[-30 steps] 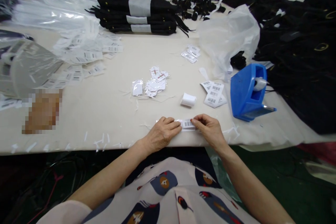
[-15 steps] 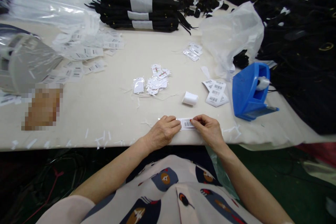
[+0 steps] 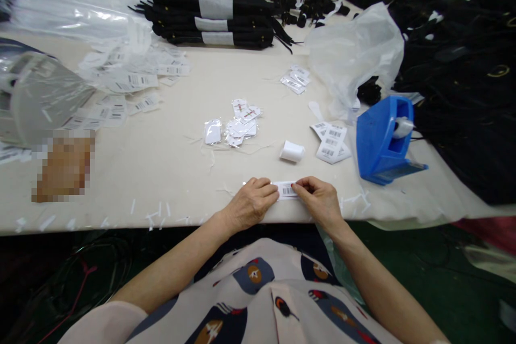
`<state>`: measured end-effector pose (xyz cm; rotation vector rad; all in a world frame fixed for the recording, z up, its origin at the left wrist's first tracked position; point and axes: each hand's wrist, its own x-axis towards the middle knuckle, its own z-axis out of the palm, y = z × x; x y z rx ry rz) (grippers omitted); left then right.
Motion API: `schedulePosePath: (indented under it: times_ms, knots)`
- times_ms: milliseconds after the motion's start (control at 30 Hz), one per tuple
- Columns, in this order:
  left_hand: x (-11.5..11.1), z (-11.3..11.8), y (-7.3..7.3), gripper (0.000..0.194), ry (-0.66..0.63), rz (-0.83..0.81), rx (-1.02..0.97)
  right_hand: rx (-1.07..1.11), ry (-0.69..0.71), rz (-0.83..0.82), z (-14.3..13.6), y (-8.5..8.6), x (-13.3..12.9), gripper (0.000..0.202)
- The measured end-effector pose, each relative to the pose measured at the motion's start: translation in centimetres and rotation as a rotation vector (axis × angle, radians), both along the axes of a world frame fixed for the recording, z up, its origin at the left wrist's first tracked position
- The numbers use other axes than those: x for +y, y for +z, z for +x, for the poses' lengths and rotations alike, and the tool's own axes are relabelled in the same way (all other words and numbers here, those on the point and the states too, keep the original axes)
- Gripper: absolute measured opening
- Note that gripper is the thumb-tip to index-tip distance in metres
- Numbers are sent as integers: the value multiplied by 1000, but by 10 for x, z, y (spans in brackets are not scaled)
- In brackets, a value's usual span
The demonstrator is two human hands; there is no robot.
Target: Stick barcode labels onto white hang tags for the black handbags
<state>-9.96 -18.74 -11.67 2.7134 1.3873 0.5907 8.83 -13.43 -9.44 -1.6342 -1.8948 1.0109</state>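
Note:
A small white barcode label [image 3: 287,190] lies flat near the table's front edge, between my two hands. My left hand [image 3: 250,202] is closed, its fingertips pressed on the label's left end. On the right end, my right hand [image 3: 318,196] pinches the label between thumb and forefinger. Just beyond them lies a curled white roll [image 3: 292,151], with barcode sticker sheets [image 3: 332,142] to its right. Small tags in clear plastic [image 3: 241,128] are piled farther left.
A blue tape dispenser [image 3: 381,142] stands on the right, near a crumpled plastic bag [image 3: 358,54]. Bundled black items [image 3: 213,16] lie at the back. Black fabric [image 3: 463,86] covers the right side. Loose barcode labels [image 3: 129,79] and a grey container [image 3: 44,97] are at left.
Both hands stay almost in place on the label. The view has shifted very slightly.

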Motion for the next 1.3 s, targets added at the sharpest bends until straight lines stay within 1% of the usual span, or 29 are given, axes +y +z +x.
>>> schedulePosePath:
  times_ms: [367, 600, 733, 900, 1000, 1067, 1100, 1167, 1233, 1300]
  knots:
    - [0, 0, 2, 25, 7, -13, 8, -42, 0, 16, 1, -3, 0, 22]
    - [0, 2, 6, 26, -5, -30, 67, -95, 15, 50, -2, 0, -2, 22]
    - [0, 3, 10, 25, -18, -29, 99, -191, 35, 147, -5, 3, -6, 19]
    - [1, 3, 12, 25, -45, -38, 120, -368, 83, 279, -10, 3, -7, 12]
    - [1, 3, 12, 26, -49, -31, 105, -499, 73, 320, -8, 4, -5, 19]
    - [1, 3, 12, 25, -46, -27, 97, -524, 76, 405, -6, 3, -6, 23]
    - [1, 3, 12, 25, -43, -29, 98, -507, 104, 467, -4, 2, -9, 21]
    - [1, 3, 12, 24, -38, -40, 105, -448, 222, 587, -3, -1, -18, 19]
    - [1, 3, 12, 23, -29, -52, 111, -414, 357, 661, -2, -5, -30, 24]
    - [1, 3, 12, 23, -27, -60, 110, -432, 421, 690, -2, -8, -41, 32]
